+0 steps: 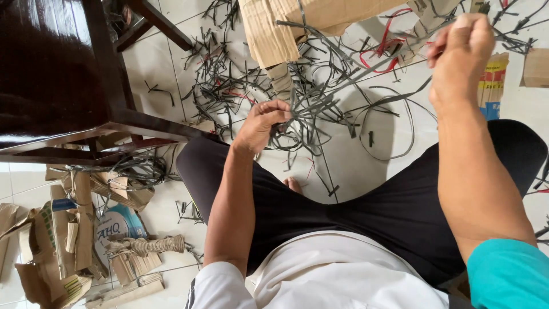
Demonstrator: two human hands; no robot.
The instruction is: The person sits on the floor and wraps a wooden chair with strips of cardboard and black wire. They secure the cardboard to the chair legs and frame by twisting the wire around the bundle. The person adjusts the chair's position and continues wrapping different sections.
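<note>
White floor tiles (166,74) run under everything, littered with dark offcuts. Largest in the room is a dark wooden chair (51,68) at the person's left, then a torn cardboard box (274,28) lying ahead on the floor, with flattened cardboard scraps (63,240) piled beneath the chair. The person sits cross-legged in black trousers (354,212), one bare foot (293,184) showing between the knees. A tangle of grey plastic strips (320,109) hangs in the air above the tiles, just beyond the knees. The left hand (262,123) is curled shut around the near end of that tangle, fingers folded over the bunch. The right hand (460,51) is raised higher and well apart from the left, fingertips pinched together on a single strip (394,57) that stretches taut down to the bundle.
</note>
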